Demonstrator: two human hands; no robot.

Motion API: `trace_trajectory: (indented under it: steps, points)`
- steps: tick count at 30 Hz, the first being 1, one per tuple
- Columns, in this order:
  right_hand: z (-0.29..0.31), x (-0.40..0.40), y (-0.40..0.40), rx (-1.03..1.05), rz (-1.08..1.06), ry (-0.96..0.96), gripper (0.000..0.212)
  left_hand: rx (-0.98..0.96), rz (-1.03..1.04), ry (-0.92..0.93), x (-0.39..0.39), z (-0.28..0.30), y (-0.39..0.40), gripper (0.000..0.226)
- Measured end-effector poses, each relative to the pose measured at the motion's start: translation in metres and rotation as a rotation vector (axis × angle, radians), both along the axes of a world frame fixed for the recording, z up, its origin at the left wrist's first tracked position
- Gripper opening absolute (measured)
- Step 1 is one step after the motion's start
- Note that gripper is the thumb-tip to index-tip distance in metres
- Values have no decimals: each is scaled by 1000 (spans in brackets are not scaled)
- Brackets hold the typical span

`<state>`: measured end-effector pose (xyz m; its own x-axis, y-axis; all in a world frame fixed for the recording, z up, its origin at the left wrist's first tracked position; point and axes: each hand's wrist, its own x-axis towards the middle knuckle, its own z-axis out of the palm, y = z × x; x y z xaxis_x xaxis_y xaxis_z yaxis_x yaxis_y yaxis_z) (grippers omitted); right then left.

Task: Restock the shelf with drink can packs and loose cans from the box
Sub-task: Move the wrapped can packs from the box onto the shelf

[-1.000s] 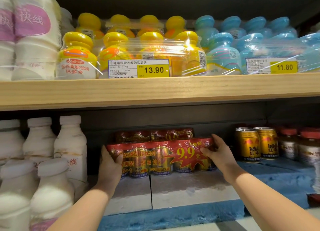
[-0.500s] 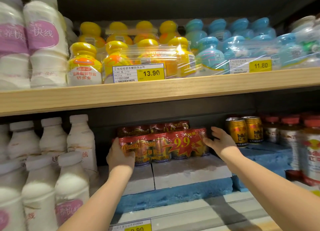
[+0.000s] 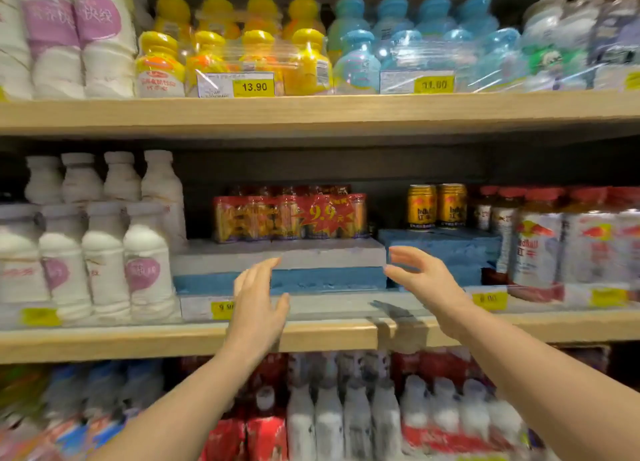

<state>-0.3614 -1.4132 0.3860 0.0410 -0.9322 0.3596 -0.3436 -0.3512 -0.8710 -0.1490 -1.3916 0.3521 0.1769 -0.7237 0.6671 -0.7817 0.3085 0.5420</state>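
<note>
**Now the pack sits deep, and the front is bare**

Both my hands are off the goods: my left hand [image 3: 258,294] hangs in front of the shelf [image 3: 311,336] edge with fingers straight and apart, and my right hand [image 3: 420,280] is beside it, fingers spread and loosely bent, gripping nothing. The can pack [image 3: 289,218] stands at the back of the grey foam riser [image 3: 277,252], with a second pack just behind it, well apart from both hands. Two loose gold cans [image 3: 436,206] stand on the blue block [image 3: 440,249] to its right. The box is out of sight.

My worry is the next load. If I slide another pack in hard, it could shove this one into the row behind or skew it off the riser's seam. My left forearm passes near the white bottles [image 3: 104,263], and a careless swing could topple one. The gold cans stand free, so a knock from my right wrist could roll them off their block.
</note>
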Motion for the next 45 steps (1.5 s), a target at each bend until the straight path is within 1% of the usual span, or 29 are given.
trace_trajectory:
  steps: [4, 6, 7, 11, 15, 17, 20, 23, 26, 29, 32, 34, 36, 38, 40, 42, 43, 45]
  points:
    - [-35, -34, 26, -70, 84, -30, 29, -15, 0, -20, -32, -37, 40, 47]
    - [-54, -49, 40, -97, 115, -8, 27, -13, -10, -47, -43, -52, 58, 44]
    - [-63, -54, 46, -104, 120, 20, 28, -14, -13, -57, -47, -57, 66, 43]
    - [-97, -68, 69, -82, 156, 144, 32, 40, -6, -50, -58, -81, 94, 50]
    - [-143, -77, 88, -15, 183, 318, 32, 122, -5, -100, -56, -123, 116, 45]
    - [-181, -80, 97, 80, 221, 356, 32, 169, -31, -97, -53, -157, 130, 41]
    - [-247, -84, 116, 299, 270, 418, 33, 325, -32, -33, -48, -216, 155, 40]
    - [-320, -82, 139, 559, 256, 425, 31, 473, -58, -63, -38, -280, 175, 38]
    - [-385, -82, 162, 818, 234, 414, 33, 781, -31, 36, -23, -340, 189, 39]
    - [-445, -87, 183, 1029, 198, 472, 35, 1020, -7, 19, -13, -389, 201, 36]
    - [-485, -90, 203, 1122, 143, 572, 31, 1194, -4, -41, 0, -427, 211, 36]
    - [-508, -86, 211, 1190, 161, 626, 32, 1295, -8, -64, 13, -459, 216, 36]
    - [-524, -78, 212, 1204, 186, 691, 32, 1370, -4, -79, 21, -485, 215, 37]
    - [-552, -70, 208, 1230, 215, 732, 32, 1429, -2, -80, 21, -520, 212, 39]
    - [-581, -62, 203, 1283, 250, 738, 31, 1452, 1, -64, 14, -549, 207, 45]
    - [-622, -60, 195, 1303, 267, 762, 32, 1416, -23, -25, 5, -588, 203, 50]
    - [-644, -60, 190, 1315, 269, 771, 33, 1400, -37, -9, 0, -608, 200, 50]
    - [-702, -64, 183, 1338, 258, 789, 34, 1436, -51, 3, -10, -663, 196, 49]
